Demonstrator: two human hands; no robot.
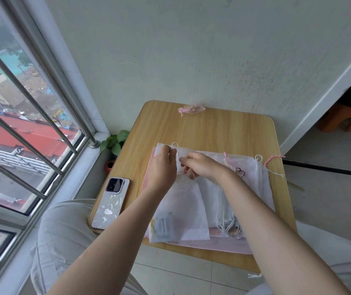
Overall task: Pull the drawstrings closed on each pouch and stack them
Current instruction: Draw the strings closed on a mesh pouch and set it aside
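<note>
A sheer white pouch (183, 211) with a grey object inside lies on top of several flat white and pink pouches (253, 184) on the small wooden table (212, 128). My left hand (162, 167) pinches the white drawstring loop (175, 145) at the pouch's top. My right hand (202, 167) grips the gathered mouth of the same pouch just to the right. One closed pink pouch (191, 109) lies alone at the table's far edge by the wall.
A phone (111, 202) in a patterned case rests at the table's left edge. A potted plant (115, 143) stands on the floor between table and window. Pink drawstrings (273, 159) trail off the right side. A wooden stool (340, 118) stands far right.
</note>
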